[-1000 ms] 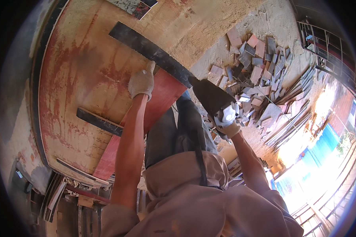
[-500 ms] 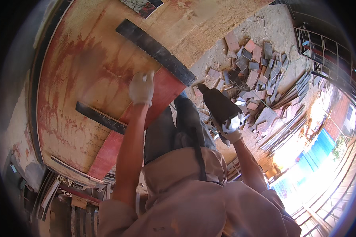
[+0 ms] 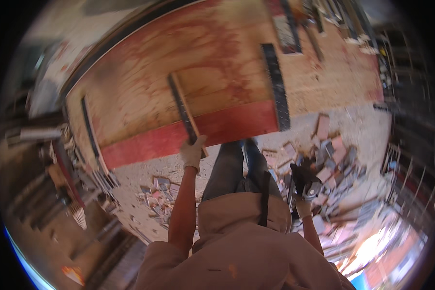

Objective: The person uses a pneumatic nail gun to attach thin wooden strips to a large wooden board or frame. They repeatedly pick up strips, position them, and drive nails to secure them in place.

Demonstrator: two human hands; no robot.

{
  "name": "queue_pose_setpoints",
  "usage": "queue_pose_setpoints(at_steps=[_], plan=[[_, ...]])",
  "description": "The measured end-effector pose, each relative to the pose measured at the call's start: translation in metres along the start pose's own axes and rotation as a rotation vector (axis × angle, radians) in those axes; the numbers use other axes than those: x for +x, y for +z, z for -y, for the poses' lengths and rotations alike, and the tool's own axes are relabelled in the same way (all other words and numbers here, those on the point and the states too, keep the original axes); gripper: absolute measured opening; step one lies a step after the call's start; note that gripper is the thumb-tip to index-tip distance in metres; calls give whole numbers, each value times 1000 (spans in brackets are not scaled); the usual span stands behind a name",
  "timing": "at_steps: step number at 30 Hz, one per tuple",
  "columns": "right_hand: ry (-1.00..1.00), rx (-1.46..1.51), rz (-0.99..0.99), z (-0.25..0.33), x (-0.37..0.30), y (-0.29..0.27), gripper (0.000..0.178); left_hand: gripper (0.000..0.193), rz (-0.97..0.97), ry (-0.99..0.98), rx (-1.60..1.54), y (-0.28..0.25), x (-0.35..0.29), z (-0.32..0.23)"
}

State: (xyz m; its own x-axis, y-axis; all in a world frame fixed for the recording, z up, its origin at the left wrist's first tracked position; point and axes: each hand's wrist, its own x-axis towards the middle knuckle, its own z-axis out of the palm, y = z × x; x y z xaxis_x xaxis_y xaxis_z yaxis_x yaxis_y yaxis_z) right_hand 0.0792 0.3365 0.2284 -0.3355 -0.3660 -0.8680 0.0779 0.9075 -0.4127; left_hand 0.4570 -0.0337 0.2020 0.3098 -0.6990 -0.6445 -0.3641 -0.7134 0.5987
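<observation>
A large, red-stained plywood panel (image 3: pixel 145 72) lies in front of me, with a red band (image 3: pixel 241 121) along its near edge. My left hand (image 3: pixel 192 153), in a pale glove, is closed round the near end of a narrow dark-faced wooden strip (image 3: pixel 181 104) lying across the panel. Down at my right side, my gloved right hand (image 3: pixel 303 209) grips a dark tool that looks like a nail gun (image 3: pixel 303 181); blur hides its details. A wider black strip (image 3: pixel 276 87) rests at the panel's right end, and another dark strip (image 3: pixel 89 125) at the left.
Wood offcuts (image 3: pixel 336 150) are heaped on the floor to the right, and a smaller scatter of scraps (image 3: pixel 159 195) lies on the left. Long boards and a metal rack (image 3: pixel 403 174) stand at the far right. Stacked timber (image 3: pixel 99 241) fills the lower left.
My view has turned, so the panel now runs across in front of me. My left hand has come onto the strip's near end and grips it. The nail gun hangs lower at my right.
</observation>
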Motion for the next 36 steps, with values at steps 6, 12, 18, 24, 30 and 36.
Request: queue_pose_setpoints(at_steps=[6,12,18,24,30,36], plan=[[-305,-129,44,2,20,14,8,49,83,-144,-739,-81,-71,6],[-514,-238,116,24,37,58,28,54,-236,54,-524,-185,-51,72],[-254,-233,-9,110,-17,184,23,73,-540,161,-4,-338,40,115],[-155,-335,41,145,-86,277,23,121,-692,174,375,-462,176,170],[-528,-615,91,173,-105,332,17,132,-409,-89,641,-564,236,200],[-605,-803,270,308,-144,446,14,88,-346,172,566,-592,261,241]])
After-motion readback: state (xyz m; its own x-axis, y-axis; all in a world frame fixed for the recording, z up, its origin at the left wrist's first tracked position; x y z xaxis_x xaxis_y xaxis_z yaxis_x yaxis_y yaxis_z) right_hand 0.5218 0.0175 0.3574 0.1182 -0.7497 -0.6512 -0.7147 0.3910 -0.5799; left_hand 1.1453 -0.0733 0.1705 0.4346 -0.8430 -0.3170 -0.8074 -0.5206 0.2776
